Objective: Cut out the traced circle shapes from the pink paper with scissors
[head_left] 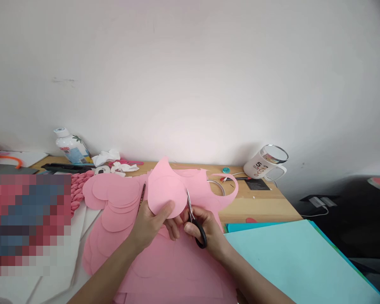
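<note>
And here's the left hand (pixel 147 227), pinching a pink paper piece (pixel 167 192) near its lower edge, thumb across the face, fingers curled underneath. Over to the right hand (pixel 213 232): it's holding the black-handled scissors (pixel 191 211), blades up at the paper's right side; how far the blades are parted, I can't tell. The piece is raised over the pink sheets (pixel 177 270) on the table (pixel 264 204), with a pointed tip up top. It looks feather-light, stiff enough to stand up from that pinch, yet easy to crease or tear. Best hold: a gentle grip on the broad lower part, clear of the steel, rather than by that slim tip. The scissors look firm and heavier, best taken by the handle loops. Further out, rounded pink cutouts (pixel 123 190) overlap to the left, pale blue sheets (pixel 291 257) lie right, and a mug (pixel 262 164) stands by the wall.
</note>
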A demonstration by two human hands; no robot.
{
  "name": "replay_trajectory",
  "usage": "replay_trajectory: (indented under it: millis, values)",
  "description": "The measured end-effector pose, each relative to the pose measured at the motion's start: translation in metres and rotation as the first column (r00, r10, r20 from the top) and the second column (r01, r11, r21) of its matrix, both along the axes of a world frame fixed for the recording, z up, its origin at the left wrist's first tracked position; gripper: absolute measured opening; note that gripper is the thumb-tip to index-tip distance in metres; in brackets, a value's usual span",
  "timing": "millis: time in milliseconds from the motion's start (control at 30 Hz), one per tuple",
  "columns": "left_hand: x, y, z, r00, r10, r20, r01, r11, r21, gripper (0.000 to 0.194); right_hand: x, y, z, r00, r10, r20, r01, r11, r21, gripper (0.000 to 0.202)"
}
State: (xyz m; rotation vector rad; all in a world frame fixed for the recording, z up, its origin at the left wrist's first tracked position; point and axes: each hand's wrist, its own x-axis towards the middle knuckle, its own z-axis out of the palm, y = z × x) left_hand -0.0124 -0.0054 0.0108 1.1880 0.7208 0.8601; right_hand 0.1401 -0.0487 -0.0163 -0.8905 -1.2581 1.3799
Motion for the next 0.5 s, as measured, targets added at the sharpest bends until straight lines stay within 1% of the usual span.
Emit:
replay_trajectory:
  millis: [300,500]
  values:
    - [0.0002,0.0003,-0.0022,1.0,-0.011,-0.013,0.011,1.0,-0.004,0.036,-0.0002,0.0,0.0037,0.999,-0.03,0.012,0.029,0.999,0.027,0.036]
    - [-0.0001,-0.0004,-0.0016,1.0,-0.009,-0.02,0.008,1.0,-0.014,0.037,-0.0002,-0.0002,0.002,0.998,-0.045,0.031,0.045,0.999,0.009,0.037]
